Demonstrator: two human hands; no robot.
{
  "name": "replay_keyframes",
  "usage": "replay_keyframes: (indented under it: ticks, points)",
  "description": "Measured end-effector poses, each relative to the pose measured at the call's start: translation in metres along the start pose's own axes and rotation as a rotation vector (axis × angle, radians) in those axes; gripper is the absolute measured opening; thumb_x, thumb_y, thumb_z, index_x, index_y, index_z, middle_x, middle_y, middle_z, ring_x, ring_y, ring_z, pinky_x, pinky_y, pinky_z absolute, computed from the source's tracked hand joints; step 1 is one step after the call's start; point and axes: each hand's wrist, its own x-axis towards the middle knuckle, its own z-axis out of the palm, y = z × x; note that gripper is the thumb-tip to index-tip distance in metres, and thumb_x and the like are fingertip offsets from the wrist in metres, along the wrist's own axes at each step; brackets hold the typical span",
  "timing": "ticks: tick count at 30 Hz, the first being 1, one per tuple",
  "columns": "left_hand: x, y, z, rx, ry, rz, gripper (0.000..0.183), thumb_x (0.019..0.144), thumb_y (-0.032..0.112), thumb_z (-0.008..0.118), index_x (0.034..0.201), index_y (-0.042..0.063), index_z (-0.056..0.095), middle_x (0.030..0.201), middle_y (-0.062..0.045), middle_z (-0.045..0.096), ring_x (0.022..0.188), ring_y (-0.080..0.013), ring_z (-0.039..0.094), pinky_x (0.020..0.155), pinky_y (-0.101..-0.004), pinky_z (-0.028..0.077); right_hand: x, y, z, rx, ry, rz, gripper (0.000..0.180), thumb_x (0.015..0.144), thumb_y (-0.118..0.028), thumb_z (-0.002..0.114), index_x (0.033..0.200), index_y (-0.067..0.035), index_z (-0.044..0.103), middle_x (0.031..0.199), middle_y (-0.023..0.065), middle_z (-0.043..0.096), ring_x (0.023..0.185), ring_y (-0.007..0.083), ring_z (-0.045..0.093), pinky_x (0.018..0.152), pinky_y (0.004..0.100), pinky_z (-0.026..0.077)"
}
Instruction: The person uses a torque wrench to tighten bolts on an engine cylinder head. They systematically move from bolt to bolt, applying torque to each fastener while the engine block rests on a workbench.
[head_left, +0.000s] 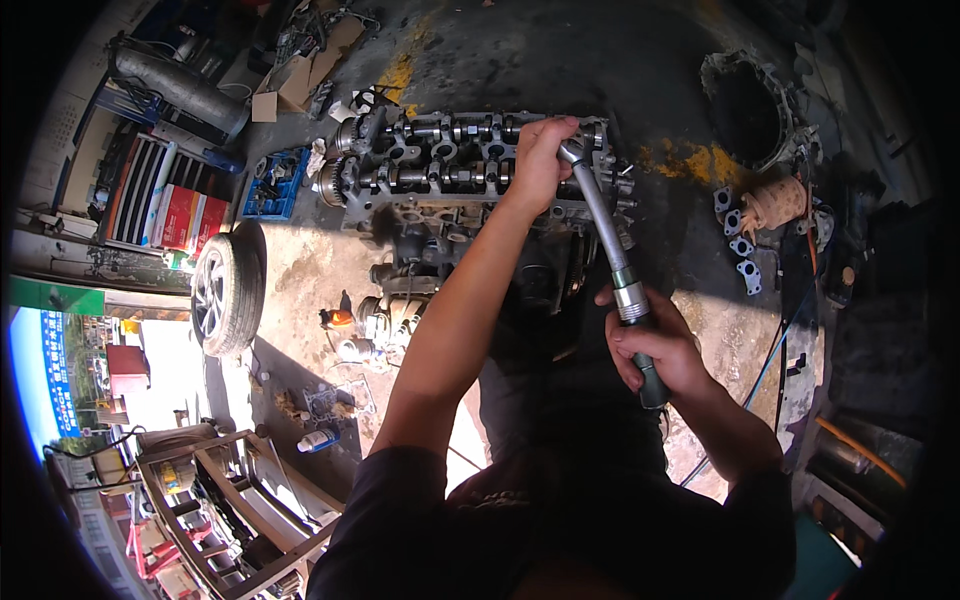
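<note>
An engine's cylinder head (450, 161) with two exposed camshafts lies in front of me, its timing sprockets (334, 180) at the left end. A torque wrench (600, 217) slants from the head's right part down toward my body. Around the green grip at its lower end, my right hand (656, 341) is closed. My left hand (541, 161) is at the wrench's ratchet head, above the camshafts; the fingers are curled beside it, and how firmly they hold it is hard to tell. The socket end is mostly hidden by that hand.
A blue tray (276, 184) of small parts and a wheel with tyre (229, 294) are at the left. Metal gaskets (741, 246), a rusty cylindrical part (776, 202) and a ring-shaped housing (784, 139) lie at the right. A metal frame (240, 517) stands at the lower left.
</note>
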Motion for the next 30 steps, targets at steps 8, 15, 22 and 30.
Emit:
replay_keyframes:
  ticks: [8,15,22,30]
  points:
    - [0.002,0.004,-0.004,-0.025,-0.08,0.0,0.043,0.089,0.039,0.044,0.061,0.007,0.053,0.056,-0.005,0.049,0.046,-0.0117,0.037,0.042,-0.0269,0.027,-0.002,0.003,0.041,0.086,0.179,-0.073,0.049,0.08,-0.002,0.054,0.127,0.01,0.046,0.068,0.0081,0.05,0.04,0.0124,0.043,0.037,0.0251,0.036]
    - [0.005,0.001,-0.009,-0.056,-0.145,-0.041,0.043,0.088,0.04,0.043,0.061,0.007,0.051,0.056,-0.005,0.048,0.049,-0.014,0.04,0.045,-0.0283,0.029,0.0,0.012,0.044,0.102,0.262,-0.166,0.051,0.079,0.002,0.058,0.128,0.009,0.046,0.072,0.0106,0.057,0.041,0.0121,0.045,0.037,0.0234,0.037]
    - [0.013,0.0,-0.014,-0.045,-0.156,-0.046,0.045,0.086,0.044,0.043,0.065,0.005,0.051,0.059,-0.006,0.048,0.048,-0.0177,0.042,0.047,-0.0305,0.033,0.0,0.018,0.053,0.226,0.273,-0.198,0.046,0.079,0.006,0.064,0.121,0.007,0.045,0.067,0.0081,0.056,0.042,0.0148,0.052,0.037,0.0277,0.037]
    - [0.01,0.006,-0.019,-0.107,-0.25,-0.026,0.048,0.087,0.041,0.041,0.07,-0.002,0.053,0.051,-0.001,0.031,0.046,-0.0152,0.028,0.046,-0.032,0.023,-0.002,0.024,0.058,0.277,0.246,-0.15,0.059,0.081,0.004,0.064,0.132,0.005,0.035,0.082,0.0127,0.063,0.048,0.0157,0.055,0.041,0.0283,0.042]
